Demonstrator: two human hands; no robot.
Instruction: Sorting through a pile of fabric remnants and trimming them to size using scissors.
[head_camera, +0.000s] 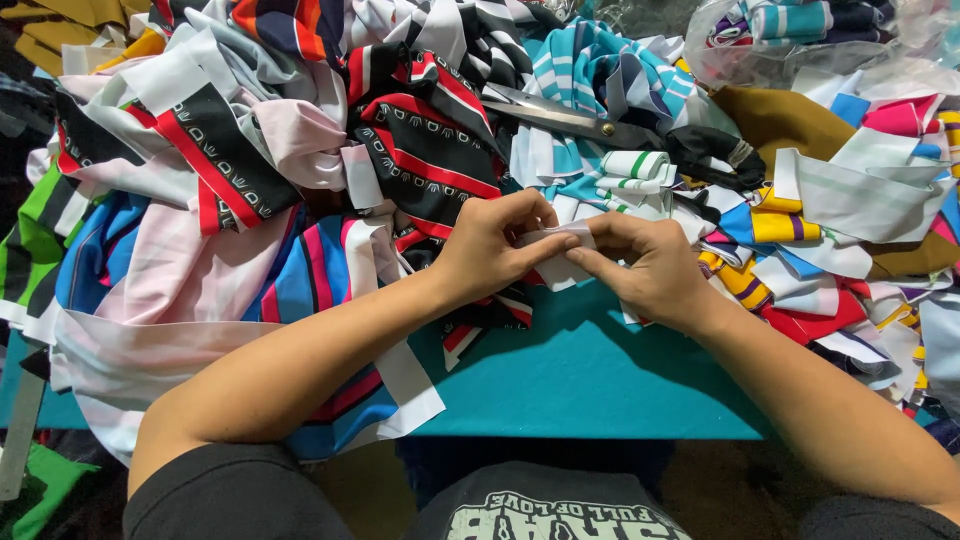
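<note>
white fabric strip (556, 236) was pinched between both hands, left hand (492, 246) and right hand (650, 268) closed on it just above the teal worktop (580, 370). scissors (590, 125) lay beyond the hands on the scrap pile (250, 180). best kept taut, edges aligned, fingertips close together.

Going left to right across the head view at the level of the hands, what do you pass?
Pink striped cloth → left hand → small white cloth strip pinched between both hands → right hand → yellow and blue striped scraps → brown cloth.
</note>
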